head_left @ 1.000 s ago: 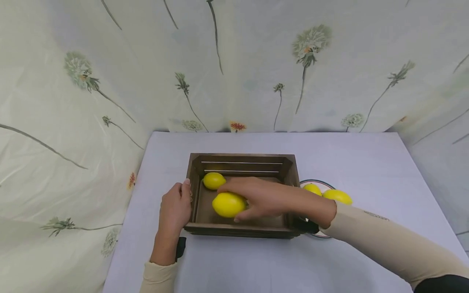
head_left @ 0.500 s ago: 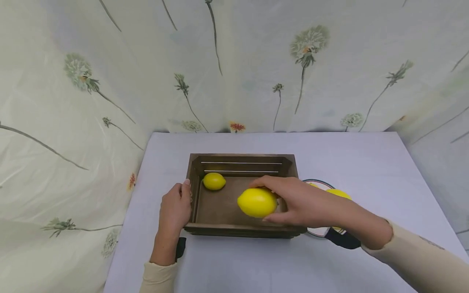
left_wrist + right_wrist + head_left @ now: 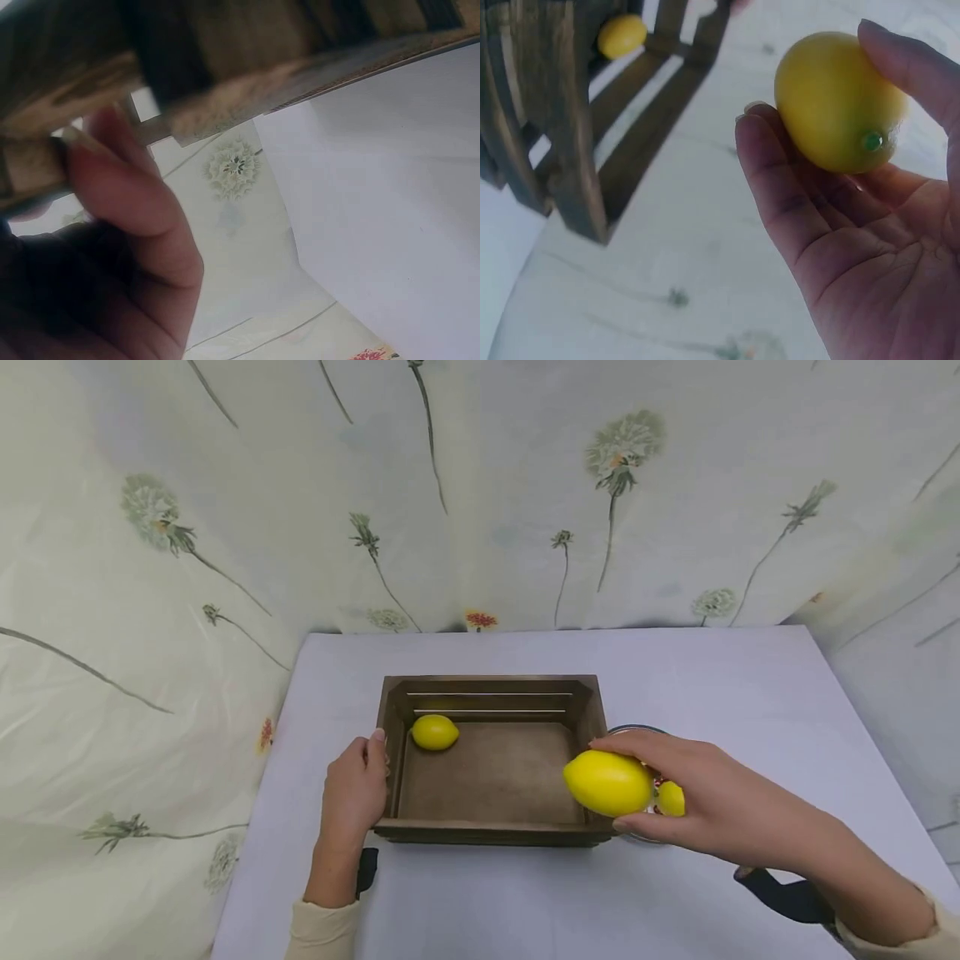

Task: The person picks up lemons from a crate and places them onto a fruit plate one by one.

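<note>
Lemon (image 3: pixel 609 783), pinched in the right hand (image 3: pixel 727 797) right of frame centre: lift well clear of the crate (image 3: pixel 491 831), bracing with the left hand (image 3: pixel 356 785) gripping its left side.

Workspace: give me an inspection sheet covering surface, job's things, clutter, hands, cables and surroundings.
Surface: pale table
Job's things: brown crate with one lemon in its far left corner; plate to its right, mostly hidden; second lemon at the plate, partly hidden
Clutter: nothing seen
Left hand: grips the crate's left side
Right hand: holds a third lemon
Cables: nothing seen
Surroundings: flower-printed cloth behind and at both sides
</note>
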`<state>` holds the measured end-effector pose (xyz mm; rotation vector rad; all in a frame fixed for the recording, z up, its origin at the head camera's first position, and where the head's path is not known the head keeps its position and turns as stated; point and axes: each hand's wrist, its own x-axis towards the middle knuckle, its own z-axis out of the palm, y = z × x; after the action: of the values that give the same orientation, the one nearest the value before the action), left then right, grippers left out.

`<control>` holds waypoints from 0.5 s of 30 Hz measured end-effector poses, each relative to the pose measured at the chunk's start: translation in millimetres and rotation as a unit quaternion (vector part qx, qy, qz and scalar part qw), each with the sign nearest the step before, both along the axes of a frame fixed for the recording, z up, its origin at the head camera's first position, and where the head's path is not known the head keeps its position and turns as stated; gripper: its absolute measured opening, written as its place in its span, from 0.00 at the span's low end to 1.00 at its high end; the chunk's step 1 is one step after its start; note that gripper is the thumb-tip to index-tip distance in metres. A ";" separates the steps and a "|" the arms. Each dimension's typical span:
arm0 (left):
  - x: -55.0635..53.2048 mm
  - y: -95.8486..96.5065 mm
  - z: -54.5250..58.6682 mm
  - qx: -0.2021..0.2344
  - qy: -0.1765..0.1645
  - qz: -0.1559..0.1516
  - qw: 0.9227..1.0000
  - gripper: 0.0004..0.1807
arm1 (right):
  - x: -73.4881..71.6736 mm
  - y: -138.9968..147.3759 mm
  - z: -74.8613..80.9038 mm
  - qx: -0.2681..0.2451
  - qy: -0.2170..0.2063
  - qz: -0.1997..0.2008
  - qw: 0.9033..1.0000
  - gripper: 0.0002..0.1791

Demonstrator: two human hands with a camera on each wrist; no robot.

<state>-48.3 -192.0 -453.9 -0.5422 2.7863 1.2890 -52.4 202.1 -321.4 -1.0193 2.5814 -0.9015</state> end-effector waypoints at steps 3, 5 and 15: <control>0.3 0.5 -0.8 0.001 -0.002 0.000 1.000 0.31 | 4.9 14.6 -0.3 0.008 0.021 -0.035 0.999 0.39; 0.7 0.6 -1.2 0.001 -0.003 0.001 1.000 0.31 | 8.1 23.8 -1.5 0.020 0.032 -0.059 0.998 0.41; -0.1 -0.5 -1.5 0.001 -0.006 0.002 1.000 0.32 | 19.7 57.1 -38.8 0.038 0.008 -0.155 0.987 0.41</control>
<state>-48.4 -192.6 -455.4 -0.5538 2.7744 1.2854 -32.8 259.1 -360.1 -0.6154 2.8134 -0.8567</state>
